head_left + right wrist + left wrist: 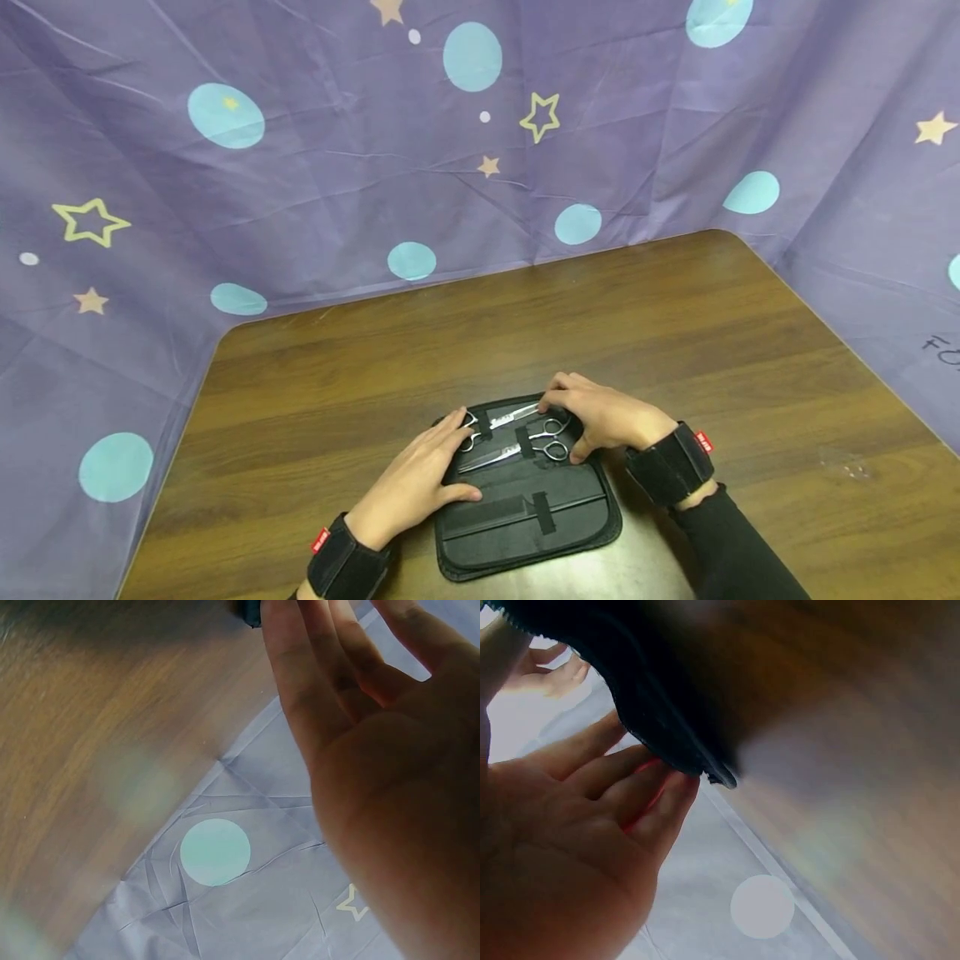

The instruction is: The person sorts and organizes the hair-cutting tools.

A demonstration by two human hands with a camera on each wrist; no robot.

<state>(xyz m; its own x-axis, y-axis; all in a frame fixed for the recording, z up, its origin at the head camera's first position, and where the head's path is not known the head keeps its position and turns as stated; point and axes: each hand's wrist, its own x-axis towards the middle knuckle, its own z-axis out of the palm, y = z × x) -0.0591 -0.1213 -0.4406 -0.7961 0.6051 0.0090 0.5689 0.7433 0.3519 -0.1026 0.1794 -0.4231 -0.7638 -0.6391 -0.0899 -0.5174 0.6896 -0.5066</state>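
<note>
An unfolded black case [525, 546] lies on the wooden table, its rim bordered in black. Two pairs of silver scissors are strapped in its upper half: the upper scissors [510, 417] point right, and the lower scissors [491, 460] point left, with finger rings near the right side. A black comb [487, 512] sits under a strap in the lower half. My left hand [416, 479] rests along the case's left edge, fingers extended, thumb over the interior. At the upper right corner, my right hand [607, 412] touches the case with fingertips and thumb spread apart.
The wooden table [360, 367] extends behind the case and to both sides. A purple curtain [322, 192] with stars and dots hangs around it. A small clear object [846, 465] lies at the right. Black bands [670, 465] wrap both wrists.
</note>
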